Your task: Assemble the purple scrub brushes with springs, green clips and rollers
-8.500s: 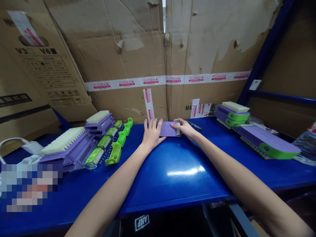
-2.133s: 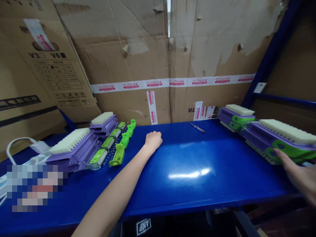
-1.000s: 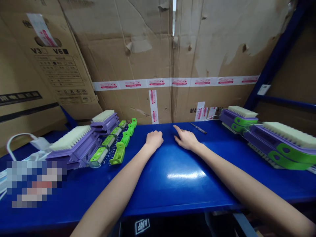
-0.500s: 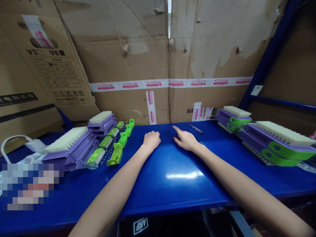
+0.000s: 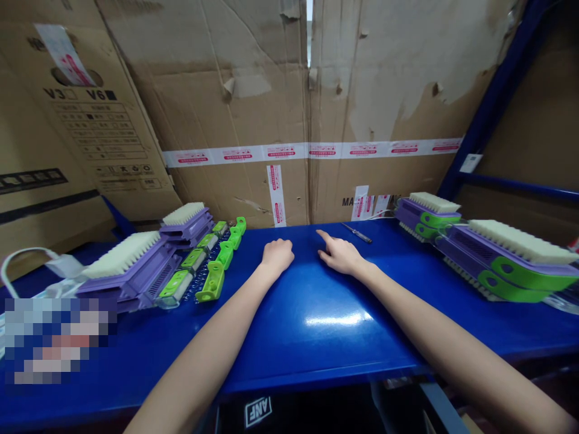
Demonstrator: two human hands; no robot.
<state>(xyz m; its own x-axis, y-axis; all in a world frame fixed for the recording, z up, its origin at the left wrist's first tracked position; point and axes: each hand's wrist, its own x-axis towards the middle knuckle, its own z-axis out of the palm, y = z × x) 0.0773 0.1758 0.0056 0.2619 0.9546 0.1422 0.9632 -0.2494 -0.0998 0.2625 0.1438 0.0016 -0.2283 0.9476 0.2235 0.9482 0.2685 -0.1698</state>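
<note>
My left hand [image 5: 277,254] rests as a closed fist on the blue table [image 5: 316,325], and nothing shows inside it. My right hand [image 5: 339,253] lies beside it, index finger stretched forward, the other fingers loosely curled, holding nothing. Purple brushes with white bristles [image 5: 136,262] are stacked at the left, with a row of green clip parts [image 5: 217,259] next to them. On the right lie assembled purple-and-green brushes [image 5: 502,256], stacked. A small screwdriver [image 5: 356,232] lies just beyond my right hand.
Torn cardboard boxes [image 5: 271,108] wall off the back and left of the table. A blue shelf post [image 5: 488,102] rises at the right. A white cable and adapter [image 5: 40,265] lie at the far left edge.
Earlier both hands worked on a purple brush at the centre; the right hand set it on the right stack and came back beside the left fist. In the last second nothing has moved.
</note>
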